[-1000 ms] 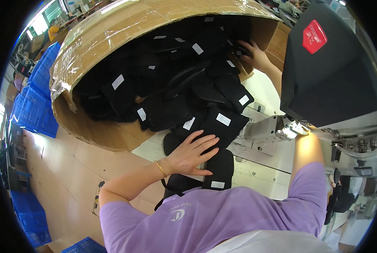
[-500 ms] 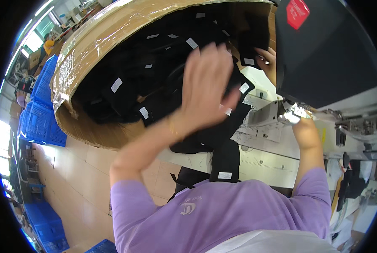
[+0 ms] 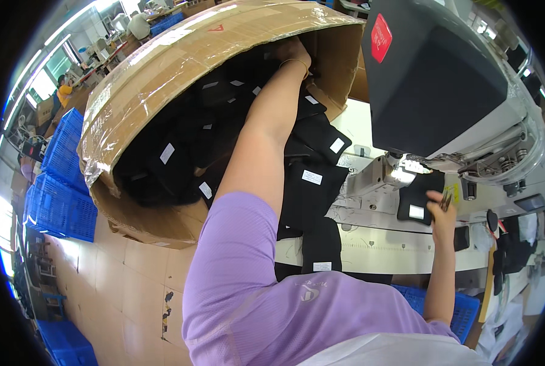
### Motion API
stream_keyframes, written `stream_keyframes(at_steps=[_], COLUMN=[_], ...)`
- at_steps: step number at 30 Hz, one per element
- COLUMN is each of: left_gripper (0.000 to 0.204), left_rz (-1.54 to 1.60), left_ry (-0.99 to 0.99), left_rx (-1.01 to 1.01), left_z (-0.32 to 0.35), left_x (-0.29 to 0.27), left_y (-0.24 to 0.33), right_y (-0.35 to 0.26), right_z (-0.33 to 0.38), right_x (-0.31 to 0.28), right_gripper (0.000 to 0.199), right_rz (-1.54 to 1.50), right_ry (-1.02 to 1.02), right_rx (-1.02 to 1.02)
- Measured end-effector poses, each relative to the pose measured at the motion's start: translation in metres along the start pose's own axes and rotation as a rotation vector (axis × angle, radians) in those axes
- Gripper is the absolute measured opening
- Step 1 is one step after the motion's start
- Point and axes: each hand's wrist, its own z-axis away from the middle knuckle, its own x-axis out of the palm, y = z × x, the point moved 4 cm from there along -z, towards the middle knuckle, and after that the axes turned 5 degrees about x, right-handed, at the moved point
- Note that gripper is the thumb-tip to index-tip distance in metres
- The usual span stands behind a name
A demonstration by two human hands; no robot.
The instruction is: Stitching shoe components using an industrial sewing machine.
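Writing first: a red badge (image 3: 380,38) with pale lettering sits on the dark cover of a sewing machine (image 3: 437,91); white labels (image 3: 311,177) carry fine print too small to read; a purple shirt (image 3: 242,311) bears a pale emblem and lettering; a small red mark (image 3: 216,28) shows on the cardboard box (image 3: 135,82).

The box, its brown sides patched with shiny clear tape, lies with its wide mouth facing the person; inside is a heap of black fabric pieces (image 3: 187,137), many with a white label; some spill over the box's lower right rim onto the white surface (image 3: 382,253), and one labelled piece (image 3: 321,241) reaches the surface's near edge.

The left hand (image 3: 295,52) is deep in the box near its upper right rim, a thin bracelet at the wrist; its fingers are hidden, so I cannot tell whether they grip anything; the right hand (image 3: 442,212) has its fingers closed around a small metal tool (image 3: 447,201), just beside another labelled black piece (image 3: 416,192) toward the surface's right end; whether it also pinches that fabric cannot be told.

Blue plastic crates (image 3: 62,210) stand left of the box; another blue crate (image 3: 466,312) shows below the surface's near edge.
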Motion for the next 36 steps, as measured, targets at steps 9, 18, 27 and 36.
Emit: stream_keyframes(at_steps=[9, 18, 27, 36], left_gripper=[0.05, 0.081, 0.089, 0.048], left_rz=[-0.13, -0.001, -0.375, 0.072], left_ry=[0.041, 0.096, -0.812, -0.169], left_rx=[0.062, 0.015, -0.36, -0.071], left_z=[-0.003, 0.02, -0.024, 0.024], left_x=[0.006, -0.008, 0.003, -0.004], left_y=[-0.024, -0.009, 0.015, 0.021], right_y=[0.042, 0.052, 0.051, 0.08], right_z=[0.059, 0.067, 0.075, 0.079], right_x=[0.021, 0.007, 0.008, -0.006], right_gripper=[0.025, 0.023, 0.022, 0.023], right_rz=[-0.015, -0.025, -0.081, -0.101], right_ry=[-0.162, -0.132, -0.119, -0.076], right_rx=[0.254, 0.206, 0.248, 0.242])
